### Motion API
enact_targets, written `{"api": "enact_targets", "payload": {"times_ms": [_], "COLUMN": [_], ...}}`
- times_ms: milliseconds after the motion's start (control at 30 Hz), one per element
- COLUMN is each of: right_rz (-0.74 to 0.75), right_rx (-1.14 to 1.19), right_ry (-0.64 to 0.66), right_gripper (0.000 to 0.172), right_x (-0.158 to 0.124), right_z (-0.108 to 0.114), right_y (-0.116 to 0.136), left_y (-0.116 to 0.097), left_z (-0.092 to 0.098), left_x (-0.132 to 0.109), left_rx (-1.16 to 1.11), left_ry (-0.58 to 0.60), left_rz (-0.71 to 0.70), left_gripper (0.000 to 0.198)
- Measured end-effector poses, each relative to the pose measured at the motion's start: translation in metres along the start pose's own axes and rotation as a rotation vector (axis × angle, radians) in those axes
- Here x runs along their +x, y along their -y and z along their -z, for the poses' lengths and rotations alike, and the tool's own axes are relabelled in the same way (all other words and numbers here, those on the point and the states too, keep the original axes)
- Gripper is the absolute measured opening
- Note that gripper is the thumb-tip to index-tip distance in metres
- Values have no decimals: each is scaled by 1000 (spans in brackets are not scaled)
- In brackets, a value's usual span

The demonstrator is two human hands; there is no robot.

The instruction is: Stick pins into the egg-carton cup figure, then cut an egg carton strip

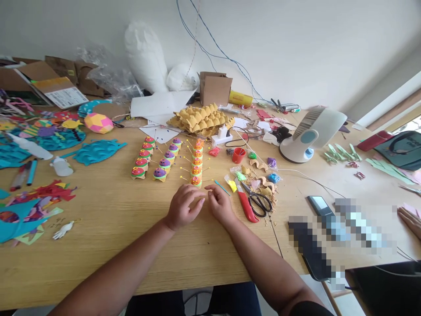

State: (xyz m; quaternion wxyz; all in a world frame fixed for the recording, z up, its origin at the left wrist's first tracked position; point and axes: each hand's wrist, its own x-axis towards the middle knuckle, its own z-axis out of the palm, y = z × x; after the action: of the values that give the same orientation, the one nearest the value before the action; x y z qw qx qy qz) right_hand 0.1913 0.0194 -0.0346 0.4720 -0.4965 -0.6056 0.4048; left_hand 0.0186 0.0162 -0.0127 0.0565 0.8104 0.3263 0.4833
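My left hand (pixel 186 206) is just in front of the orange egg-carton caterpillar (pixel 196 162), fingers curved and thumb apart, holding nothing that I can see. Close beside it on the right, my right hand (pixel 219 202) has its fingers bent towards the left hand; whether something small is between them is unclear. The orange caterpillar has yellow-tipped pins at its sides. To its left stand a purple caterpillar (pixel 169 159) and a red one (pixel 144 158). A thin blue stick (pixel 222 187) lies beyond my right hand.
Black scissors (pixel 259 202), a red-handled cutter (pixel 246 204) and clay packets lie right of my hands. Behind are yellow egg trays (pixel 200 119), a power strip (pixel 222 137) and a white fan (pixel 311 134). Phones lie at the right; another person's hand (pixel 411 221) rests at the edge.
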Motion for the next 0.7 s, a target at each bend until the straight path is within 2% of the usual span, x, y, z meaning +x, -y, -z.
{"api": "enact_targets", "payload": {"times_ms": [133,233,333,433,500,600,700], "right_rz": [7,32,101,152,156,120,82], "right_rx": [-85,-110,-141,-163,-160,-164,-183], "right_ry": [85,91,104,129,171,241,280], "right_gripper": [31,28,23,17,13,17,30], "right_x": [-3,-3,0,1,0,-2,-4], "right_z": [-2,-4,-6,-6,-6,-6,-6], "right_y": [-2,-3,-2,-2,-2,-1,0], "left_y": [-15,-2,48,114,151,183,197], "left_z": [6,12,19,22,21,13,4], "left_x": [13,51,109,163,189,214,228], "left_rx": [87,116,251,438,541,638,670], "left_ry": [-99,-28,92,211,276,373,438], "left_rz": [129,178,152,240,292,317,313], "left_gripper": [20,20,21,28,37,47,39]}}
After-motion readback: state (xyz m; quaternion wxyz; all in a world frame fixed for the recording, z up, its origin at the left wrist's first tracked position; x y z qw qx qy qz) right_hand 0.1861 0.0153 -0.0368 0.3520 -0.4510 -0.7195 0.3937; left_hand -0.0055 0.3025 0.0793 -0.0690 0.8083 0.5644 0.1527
